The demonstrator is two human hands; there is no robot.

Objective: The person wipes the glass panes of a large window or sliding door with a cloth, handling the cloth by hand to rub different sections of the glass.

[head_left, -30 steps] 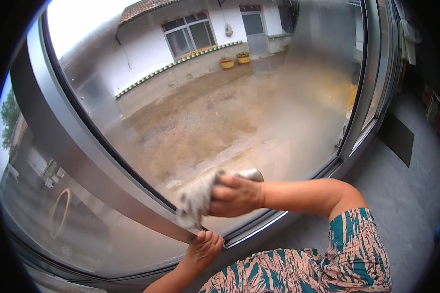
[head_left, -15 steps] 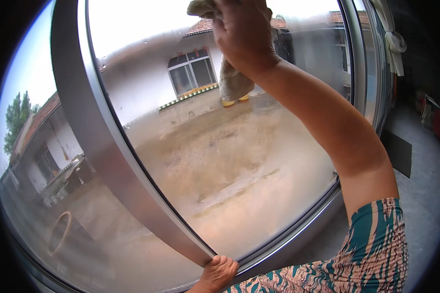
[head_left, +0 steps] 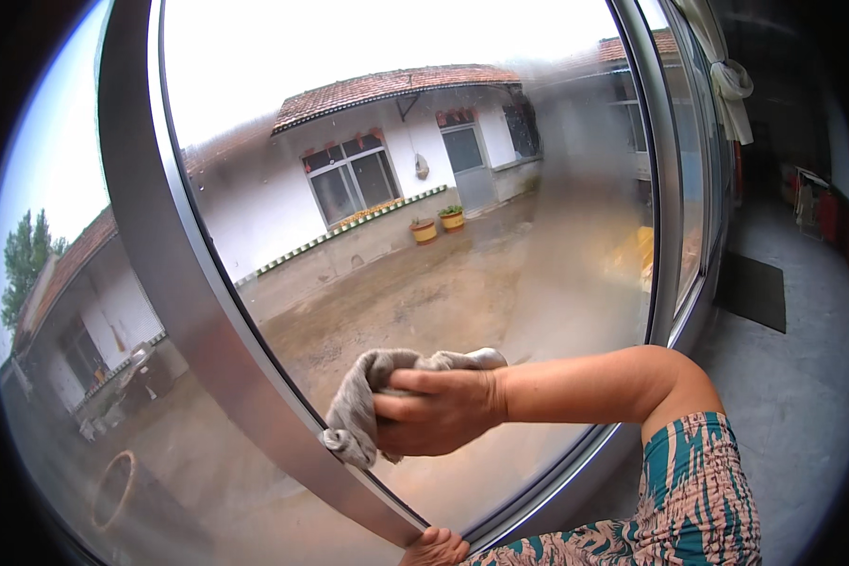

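Note:
A bunched grey-beige cloth [head_left: 357,406] is gripped in my right hand [head_left: 439,410], low on the window pane [head_left: 368,302]. Part of the cloth sticks out beyond my fingertips, near the left metal frame bar [head_left: 208,311]; more of it shows above my knuckles. The glass has a clearer stretch through its middle, while a hazy, fogged band runs down its right side. At the bottom edge, my left hand [head_left: 436,547] rests with bent fingers on the foot of the frame bar. What lies beneath those fingers, other than the frame, is hidden.
Another pane stands left of the frame bar. Beyond the glass lie a yard, a white house [head_left: 255,189] with a tiled roof, and two yellow flowerpots [head_left: 424,231]. A tied curtain [head_left: 731,90] hangs at right, above a dark mat [head_left: 751,292] on the grey floor.
My right hand has come down with the cloth from the top of the pane to its lower part. The glass it crossed looks clearer. My left hand stays at the frame's foot.

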